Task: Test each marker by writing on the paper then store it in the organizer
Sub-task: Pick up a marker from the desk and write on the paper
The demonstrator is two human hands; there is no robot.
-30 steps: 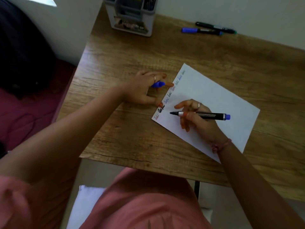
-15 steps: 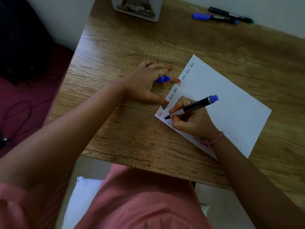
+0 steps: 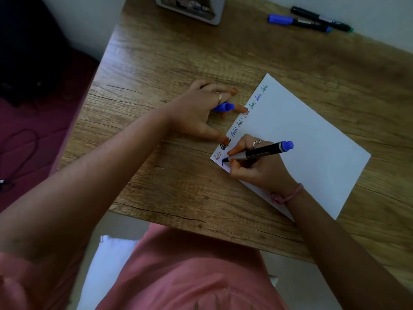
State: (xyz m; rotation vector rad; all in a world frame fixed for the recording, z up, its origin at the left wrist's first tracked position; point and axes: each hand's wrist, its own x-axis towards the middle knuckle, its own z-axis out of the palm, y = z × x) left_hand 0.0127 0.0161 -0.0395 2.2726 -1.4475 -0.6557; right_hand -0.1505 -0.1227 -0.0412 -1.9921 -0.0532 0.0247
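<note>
A white sheet of paper (image 3: 308,139) lies at an angle on the wooden table (image 3: 178,59), with several small coloured words along its left edge. My right hand (image 3: 257,171) grips a blue marker (image 3: 259,151), its tip touching the paper's near left corner beside a short blue stroke. My left hand (image 3: 199,110) rests on the table at the paper's left edge, its fingertips on the sheet, with the marker's blue cap (image 3: 224,107) held between the fingers. The organizer (image 3: 190,7) stands at the far edge, cut off by the frame.
Two capped markers lie at the far right by the wall: a blue one (image 3: 297,20) and a black one (image 3: 319,17). The table's near edge runs just in front of my lap. A dark red surface with a cable lies to the left.
My right hand tilted the marker from flat to a writing grip, brought its tip down at the paper's near left corner and made a blue stroke. My left hand stayed put.
</note>
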